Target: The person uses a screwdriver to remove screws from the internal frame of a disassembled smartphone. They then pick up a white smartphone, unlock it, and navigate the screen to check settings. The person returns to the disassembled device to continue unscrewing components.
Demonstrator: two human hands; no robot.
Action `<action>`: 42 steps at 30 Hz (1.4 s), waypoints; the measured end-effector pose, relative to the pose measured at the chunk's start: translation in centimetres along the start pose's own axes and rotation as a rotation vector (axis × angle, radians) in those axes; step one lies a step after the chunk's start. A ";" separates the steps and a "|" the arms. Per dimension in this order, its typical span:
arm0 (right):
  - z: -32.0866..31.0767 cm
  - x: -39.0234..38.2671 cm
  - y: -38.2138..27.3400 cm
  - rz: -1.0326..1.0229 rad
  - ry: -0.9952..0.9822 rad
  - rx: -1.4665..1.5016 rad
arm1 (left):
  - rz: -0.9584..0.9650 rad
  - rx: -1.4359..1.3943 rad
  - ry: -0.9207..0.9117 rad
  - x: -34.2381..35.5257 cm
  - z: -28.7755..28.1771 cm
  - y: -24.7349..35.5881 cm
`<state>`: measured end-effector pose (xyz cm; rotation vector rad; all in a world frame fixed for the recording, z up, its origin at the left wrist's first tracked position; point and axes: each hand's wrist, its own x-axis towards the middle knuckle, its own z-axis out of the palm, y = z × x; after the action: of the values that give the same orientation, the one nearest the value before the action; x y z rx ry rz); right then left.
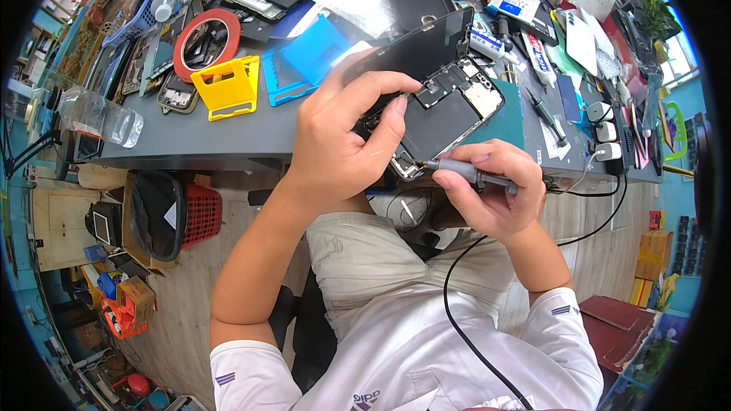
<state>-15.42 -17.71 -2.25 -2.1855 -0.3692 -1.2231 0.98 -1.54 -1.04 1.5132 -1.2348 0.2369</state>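
An opened smartphone (445, 118) is held tilted at the table's front edge, its battery and circuit parts bare. Its dark screen panel (434, 44) is raised along the far left side. My left hand (339, 133) grips the phone's left side, thumb and index finger close together over the inside; its other fingers are partly hidden. In my right hand (499, 186) is a grey screwdriver (468, 173), held like a pen. Its tip meets the phone's near end, by the bottom edge. Whatever lies under the tip is too small to make out.
Left of the phone stand a yellow phone holder (227, 87), a blue plastic holder (301, 61) and a red tape roll (205, 44). Another screwdriver (547, 116) lies right, near white chargers (605, 131). Phone parts crowd the back. A black cable (457, 312) crosses my lap; a red bin (202, 213) stands below.
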 end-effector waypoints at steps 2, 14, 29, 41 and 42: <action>-0.1 -0.3 0.0 0.016 0.003 0.012 | -0.017 -0.012 0.000 0.0 0.0 0.1; -1.5 1.9 -0.7 0.444 0.188 0.205 | -0.024 -0.050 0.005 0.2 0.0 0.5; -1.3 3.6 -0.9 0.746 0.154 0.220 | 0.016 -0.040 0.006 0.1 0.5 -0.1; -1.1 3.4 -0.9 0.748 0.179 0.232 | -0.016 -0.075 0.011 0.1 0.6 0.1; -1.1 3.4 -0.9 0.748 0.181 0.232 | -0.016 -0.076 0.011 0.1 0.6 0.1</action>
<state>-14.83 -17.84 1.37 -1.7379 0.3455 -0.8799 0.67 -2.03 -1.14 1.4540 -1.2098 0.1852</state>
